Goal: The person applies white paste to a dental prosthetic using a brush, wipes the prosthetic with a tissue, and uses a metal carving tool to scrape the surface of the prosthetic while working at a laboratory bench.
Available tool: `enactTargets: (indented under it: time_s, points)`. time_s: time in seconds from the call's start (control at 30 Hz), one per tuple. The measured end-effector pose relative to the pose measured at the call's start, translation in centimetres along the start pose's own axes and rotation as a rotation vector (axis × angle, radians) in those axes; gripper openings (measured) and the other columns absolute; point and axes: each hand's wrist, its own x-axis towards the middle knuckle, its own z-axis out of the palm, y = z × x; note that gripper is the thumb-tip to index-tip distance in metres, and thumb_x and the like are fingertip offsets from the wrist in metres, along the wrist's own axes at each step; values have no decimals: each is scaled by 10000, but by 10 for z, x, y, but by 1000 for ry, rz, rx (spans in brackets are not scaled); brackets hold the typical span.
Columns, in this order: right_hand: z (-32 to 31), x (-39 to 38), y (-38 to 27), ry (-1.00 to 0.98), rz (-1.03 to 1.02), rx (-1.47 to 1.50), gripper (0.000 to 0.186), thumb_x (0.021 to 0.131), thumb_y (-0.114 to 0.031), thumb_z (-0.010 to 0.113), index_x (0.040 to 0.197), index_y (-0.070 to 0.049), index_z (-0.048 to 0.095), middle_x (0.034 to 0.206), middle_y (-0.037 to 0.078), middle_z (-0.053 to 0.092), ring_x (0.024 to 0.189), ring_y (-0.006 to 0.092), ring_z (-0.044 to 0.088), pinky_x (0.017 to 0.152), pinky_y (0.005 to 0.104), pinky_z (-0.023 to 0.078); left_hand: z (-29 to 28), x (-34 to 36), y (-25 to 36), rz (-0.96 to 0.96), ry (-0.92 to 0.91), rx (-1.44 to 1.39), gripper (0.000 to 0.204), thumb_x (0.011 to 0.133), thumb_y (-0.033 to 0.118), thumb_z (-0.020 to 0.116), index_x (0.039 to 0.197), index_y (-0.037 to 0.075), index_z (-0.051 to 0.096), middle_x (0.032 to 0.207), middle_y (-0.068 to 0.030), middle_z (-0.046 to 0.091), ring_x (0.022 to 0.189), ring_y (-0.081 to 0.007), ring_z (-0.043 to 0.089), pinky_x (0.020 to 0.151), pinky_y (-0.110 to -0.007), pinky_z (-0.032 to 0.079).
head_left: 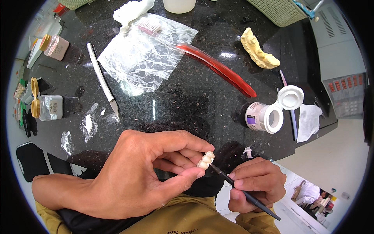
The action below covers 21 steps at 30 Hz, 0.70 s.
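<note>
Between the thumb and fingertips of my left hand (136, 175) is a small cream-white dental bridge (205, 160) of several joined teeth. My right hand (259, 181) pinches a slim black-handled brush (255, 201), slanting up to the left. Its fine dark tip meets the lower right side of the bridge, or comes very close to it. Both hands are near the front edge of the dark speckled table (175, 105). Just above my right hand lies a small whitish crumb (247, 152).
An open white jar (259, 117) with a flip lid stands at right, near a tissue (309, 123) and a yellowish dental cast (257, 48). A red-handled brush (218, 70) lies on plastic film (144, 58). A knife (102, 80), powder smears (89, 123) and bottles (51, 107) are left.
</note>
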Motion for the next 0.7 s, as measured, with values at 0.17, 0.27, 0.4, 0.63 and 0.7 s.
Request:
enactTargets:
  time_s: [0.17,0.27,0.4,0.63,0.7]
  points:
    - [0,0,0,-1,2,2,242,675,17,813,883,-18,693,782,117,701,646,211,717,526,274,574,0,0,-1,4,-2,-3,352,900,-8,716,1246,-21,654,1040,-98,721,963,-137,721,866,-250,587]
    - [-1,0,-1,3,7,3,242,672,17,814,878,-18,693,782,115,700,650,213,717,530,275,575,0,0,0,6,-2,2,355,902,-6,716,1251,-24,651,1041,-101,723,965,-139,721,867,-252,588]
    - [-1,-1,-1,29,-2,4,242,668,16,813,875,-19,693,783,113,700,655,217,717,532,276,575,0,0,0,-21,-2,-6,366,904,0,717,1263,-25,648,1044,-108,728,966,-138,719,869,-256,588]
    - [-1,0,0,6,-6,-22,243,665,15,812,874,-20,692,783,111,701,654,218,716,533,279,578,1,0,2,-30,4,0,369,907,8,719,1268,-21,649,1043,-109,731,970,-136,718,868,-257,586]
    - [-2,1,0,-4,-5,-29,247,664,15,812,877,-20,692,784,112,701,655,219,717,534,279,579,1,0,2,-34,5,-5,369,908,8,719,1269,-20,649,1043,-108,731,971,-136,717,868,-256,586]
